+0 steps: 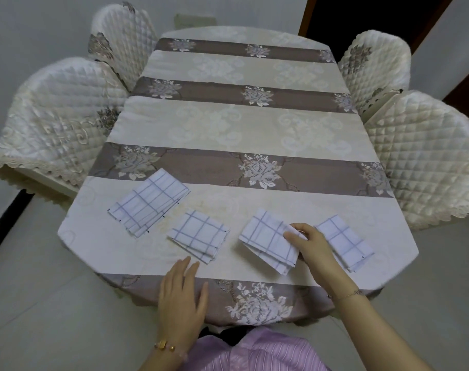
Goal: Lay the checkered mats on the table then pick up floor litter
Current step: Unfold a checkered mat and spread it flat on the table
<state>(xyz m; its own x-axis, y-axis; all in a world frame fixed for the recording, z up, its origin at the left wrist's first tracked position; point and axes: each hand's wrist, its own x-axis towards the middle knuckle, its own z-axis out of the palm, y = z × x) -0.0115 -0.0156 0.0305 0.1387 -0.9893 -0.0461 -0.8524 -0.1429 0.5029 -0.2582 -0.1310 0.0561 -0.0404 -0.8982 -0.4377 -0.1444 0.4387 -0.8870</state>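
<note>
Several folded white mats with a blue check lie in a row along the near edge of the table (244, 124). The largest mat (149, 202) is at the left, then a smaller mat (198, 235), a third mat (268, 239) and a fourth mat (344, 242) at the right. My right hand (312, 243) pinches the right edge of the third mat, fingers curled over its corner. My left hand (182, 295) rests flat on the near table edge, fingers apart, just below the second mat and holding nothing.
A striped cream and brown floral cloth covers the table. Two quilted chairs (59, 121) stand along the left side and two quilted chairs (426, 156) along the right. Pale tiled floor (54, 303) shows on both sides near me. A dark doorway (367, 12) is at the far right.
</note>
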